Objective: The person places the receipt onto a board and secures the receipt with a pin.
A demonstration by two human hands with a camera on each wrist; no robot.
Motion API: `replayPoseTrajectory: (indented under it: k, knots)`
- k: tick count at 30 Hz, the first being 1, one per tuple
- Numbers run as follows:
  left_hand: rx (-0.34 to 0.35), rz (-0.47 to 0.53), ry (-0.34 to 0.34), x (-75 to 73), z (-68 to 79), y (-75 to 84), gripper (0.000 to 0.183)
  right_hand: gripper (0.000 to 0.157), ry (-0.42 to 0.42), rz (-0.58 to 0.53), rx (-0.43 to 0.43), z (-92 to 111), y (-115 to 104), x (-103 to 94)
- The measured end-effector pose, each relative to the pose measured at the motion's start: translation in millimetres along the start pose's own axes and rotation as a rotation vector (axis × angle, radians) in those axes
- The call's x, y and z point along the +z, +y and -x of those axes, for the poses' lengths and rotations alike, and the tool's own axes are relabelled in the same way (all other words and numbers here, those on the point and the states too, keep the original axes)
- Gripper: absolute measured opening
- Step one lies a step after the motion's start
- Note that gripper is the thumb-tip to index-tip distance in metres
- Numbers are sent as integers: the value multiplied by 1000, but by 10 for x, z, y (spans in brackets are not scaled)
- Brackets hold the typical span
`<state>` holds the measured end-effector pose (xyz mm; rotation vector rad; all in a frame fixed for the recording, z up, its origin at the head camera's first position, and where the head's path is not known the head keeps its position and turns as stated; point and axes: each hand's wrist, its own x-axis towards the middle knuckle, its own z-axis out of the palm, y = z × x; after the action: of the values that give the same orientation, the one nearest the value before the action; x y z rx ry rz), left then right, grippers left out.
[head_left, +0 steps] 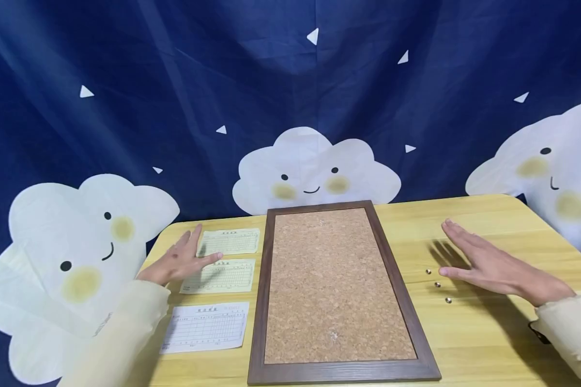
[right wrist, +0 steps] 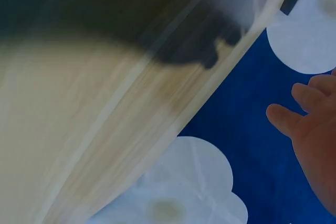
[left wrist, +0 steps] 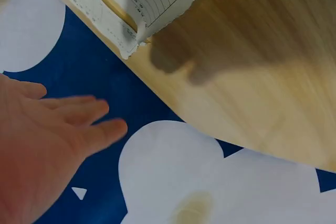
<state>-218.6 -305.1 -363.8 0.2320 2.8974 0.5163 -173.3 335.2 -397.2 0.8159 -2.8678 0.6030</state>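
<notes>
A cork board (head_left: 339,285) in a dark brown frame lies on the wooden table between the two hands. Left of it are three printed paper forms in a column: a yellowish top form (head_left: 237,242), another yellowish form (head_left: 229,277) in the middle and a white form (head_left: 208,328) nearest me. My left hand (head_left: 184,259) hovers by the upper two forms, fingers extended, holding nothing. On the right, my right hand (head_left: 498,266) is raised over the table, fingers straight. Close to its thumb sit three small shiny metal pieces (head_left: 438,285), too small to identify.
The light wooden table (head_left: 503,226) ends at a dark blue curtain (head_left: 271,70) printed with smiling clouds and white triangles. Its edge also shows in the left wrist view, beside paper corners. A dark cord or strap (head_left: 537,333) shows by the right sleeve.
</notes>
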Motion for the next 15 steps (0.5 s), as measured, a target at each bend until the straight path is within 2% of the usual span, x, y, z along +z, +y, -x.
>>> replayPoseTrajectory:
  k: [10, 15]
  knots:
    - [-12, 106, 4, 37, -144, -77, 113, 97, -36, -83, 3, -54, -120, 37]
    - [-47, 153, 4, 41, -203, -89, 114, 97, -71, -131, 18, -89, -178, 35]
